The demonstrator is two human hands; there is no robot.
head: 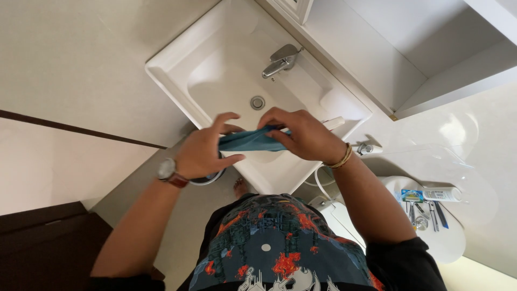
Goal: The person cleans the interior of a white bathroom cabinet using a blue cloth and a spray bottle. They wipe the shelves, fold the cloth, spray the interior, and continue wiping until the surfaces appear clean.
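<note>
A folded blue cloth (249, 141) is held between both my hands above the front of a white washbasin (172, 59). My left hand (202, 151) grips its left end with the thumb below and fingers curled over; a wristwatch sits on that wrist. My right hand (301, 134) pinches the cloth's right end from above, with thin bangles at its wrist. The chrome tap (280, 60) and the drain (257, 102) lie beyond the hands.
A white toilet lid (449, 242) at the lower right carries a tube, a small packet and several metal tools. A glass shelf (431, 156) hangs above it. A dark wooden edge (43, 242) fills the lower left. My patterned shirt is at the bottom.
</note>
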